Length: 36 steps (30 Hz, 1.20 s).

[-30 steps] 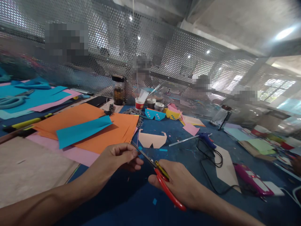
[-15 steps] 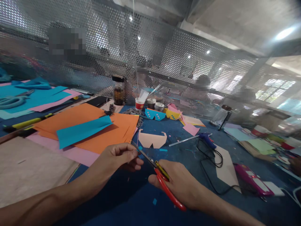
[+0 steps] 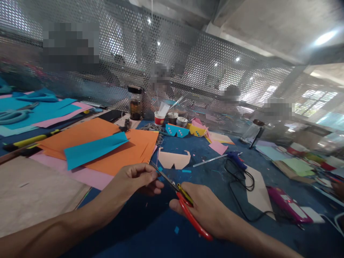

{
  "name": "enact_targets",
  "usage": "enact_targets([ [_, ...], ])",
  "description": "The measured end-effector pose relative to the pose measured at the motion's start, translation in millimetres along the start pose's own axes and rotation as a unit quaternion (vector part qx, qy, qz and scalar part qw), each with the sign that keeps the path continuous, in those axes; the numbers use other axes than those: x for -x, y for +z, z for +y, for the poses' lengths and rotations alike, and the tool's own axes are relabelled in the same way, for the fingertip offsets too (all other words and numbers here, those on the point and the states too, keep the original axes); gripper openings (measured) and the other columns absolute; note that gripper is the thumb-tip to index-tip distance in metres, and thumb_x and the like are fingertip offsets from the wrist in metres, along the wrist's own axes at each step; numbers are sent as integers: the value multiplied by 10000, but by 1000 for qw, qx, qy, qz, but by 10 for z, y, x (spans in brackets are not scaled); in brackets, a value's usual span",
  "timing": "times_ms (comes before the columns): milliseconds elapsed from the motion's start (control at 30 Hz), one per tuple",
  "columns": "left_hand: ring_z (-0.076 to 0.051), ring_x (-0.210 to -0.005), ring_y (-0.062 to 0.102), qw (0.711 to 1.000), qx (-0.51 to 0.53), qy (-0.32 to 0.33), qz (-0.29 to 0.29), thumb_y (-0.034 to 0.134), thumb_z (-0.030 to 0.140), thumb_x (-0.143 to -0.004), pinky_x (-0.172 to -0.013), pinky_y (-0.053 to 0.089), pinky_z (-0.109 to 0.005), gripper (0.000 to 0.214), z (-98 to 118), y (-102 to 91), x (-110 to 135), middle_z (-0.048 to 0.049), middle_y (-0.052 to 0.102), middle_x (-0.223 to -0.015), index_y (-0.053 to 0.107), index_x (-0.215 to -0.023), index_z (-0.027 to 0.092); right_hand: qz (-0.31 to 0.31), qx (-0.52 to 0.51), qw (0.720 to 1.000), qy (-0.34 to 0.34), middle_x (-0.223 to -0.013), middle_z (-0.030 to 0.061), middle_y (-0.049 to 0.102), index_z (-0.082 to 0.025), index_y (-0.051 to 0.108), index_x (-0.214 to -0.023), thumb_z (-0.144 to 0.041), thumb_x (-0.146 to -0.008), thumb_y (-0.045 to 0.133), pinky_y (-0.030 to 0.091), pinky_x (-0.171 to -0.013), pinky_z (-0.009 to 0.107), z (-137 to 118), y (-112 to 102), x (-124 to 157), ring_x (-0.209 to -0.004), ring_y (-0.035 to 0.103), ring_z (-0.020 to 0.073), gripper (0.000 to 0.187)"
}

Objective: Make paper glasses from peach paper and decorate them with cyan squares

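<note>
Left hand (image 3: 142, 179) loosely curled, any hold can't be told; scissors (image 3: 186, 209) gripped by right hand (image 3: 205, 208), blades angled toward left fingertips. Fine snipping seemingly underway; steady left fingers, careful squeeze called for.

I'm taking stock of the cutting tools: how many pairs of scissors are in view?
2. The red-handled pair is in the right hand; the grey-blue-handled pair lies on blue paper at the picture's left. Others may be hidden.

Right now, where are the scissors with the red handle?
In the head view, the scissors are low, near the middle, held in the right hand; their blades point up-left, close by the left hand.
</note>
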<state>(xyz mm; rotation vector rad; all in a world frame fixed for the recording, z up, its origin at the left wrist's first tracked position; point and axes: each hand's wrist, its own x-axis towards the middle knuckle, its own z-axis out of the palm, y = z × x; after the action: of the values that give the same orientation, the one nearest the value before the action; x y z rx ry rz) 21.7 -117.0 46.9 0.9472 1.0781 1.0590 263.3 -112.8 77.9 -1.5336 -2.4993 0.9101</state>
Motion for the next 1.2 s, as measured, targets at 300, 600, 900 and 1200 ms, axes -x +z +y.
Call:
enact_targets([
  [300, -195, -683, 804, 1000, 3, 5, -10, 988, 580, -642, -655, 615, -252, 448, -36, -45, -4, -57, 861, -776, 762, -756, 210, 5, -1, 1000, -9, -785, -25, 611, -218, 532, -840, -578, -1003, 668, 258, -624, 292, 18, 10, -7, -662, 423, 135, 418],
  [600, -185, -661, 797, 1000, 4, -4, -1, 1003, 621, -588, -639, 618, -238, 510, -12, -22, -20, -57, 860, -764, 767, -748, 199, -1, -4, 1000, 5, -768, -35, 594, -217, 520, -830, -555, -996, 673, 240, -625, 294, -9, 4, -5, -655, 401, 130, 407],
  [900, -185, -659, 800, 1000, 2, -6, 4, 1004, 613, -578, -636, 617, -237, 500, -19, -13, -6, -50, 857, -752, 762, -738, 205, -3, -4, 1000, 6, -749, -35, 575, -216, 513, -804, -567, -986, 682, 246, -614, 294, 1, 7, -16, -654, 386, 128, 430],
  [1200, -193, -681, 808, 1000, 0, 1, -4, 988, 586, -640, -653, 622, -244, 454, -60, -40, -10, -47, 858, -765, 764, -760, 209, -5, -9, 1000, 9, -715, -41, 555, -214, 515, -779, -539, -982, 680, 248, -596, 291, 17, 21, -13, -628, 378, 120, 417],
])
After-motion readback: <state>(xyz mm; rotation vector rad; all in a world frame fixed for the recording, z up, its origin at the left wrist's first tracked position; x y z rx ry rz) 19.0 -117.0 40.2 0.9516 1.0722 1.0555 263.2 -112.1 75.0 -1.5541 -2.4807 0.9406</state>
